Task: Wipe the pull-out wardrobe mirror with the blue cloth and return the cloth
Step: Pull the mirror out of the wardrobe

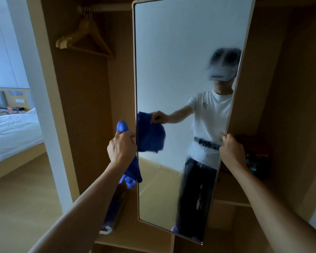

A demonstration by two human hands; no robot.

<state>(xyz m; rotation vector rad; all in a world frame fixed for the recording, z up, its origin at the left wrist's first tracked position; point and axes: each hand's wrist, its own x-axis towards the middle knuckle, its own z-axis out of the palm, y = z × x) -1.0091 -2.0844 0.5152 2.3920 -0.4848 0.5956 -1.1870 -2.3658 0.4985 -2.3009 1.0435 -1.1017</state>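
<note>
Between the two open halves of a tan wooden wardrobe [91, 106], a tall rectangular mirror with a thin pale frame [182, 57] is standing out toward the camera, tilted so its top is leaning to the right. At the mirror's left edge, about halfway down, the left hand [121, 147] is holding a bright blue cloth [130, 172] — its grip is pressed together around the bunched fabric, with one rounded fold sticking up above the knuckles and the rest hanging down below the wrist. The cloth is lying right against the frame edge; whether it is touching the glass itself is hard to tell. At the mirror's right edge, at roughly the same height, the right hand [231, 149] is clasping the frame, its fingers curled round the edge and out of sight behind it.

The glass is showing the cloth's reflection and a person in a white T-shirt and dark trousers — smeary streaks are blurring the lower right part of the surface. Near the wardrobe's top left corner, pale wooden hangers [84, 39] are hanging from a rail. Left of the wardrobe, a bed with white bedding [11, 128] is sitting on a light wooden floor [20, 207].
</note>
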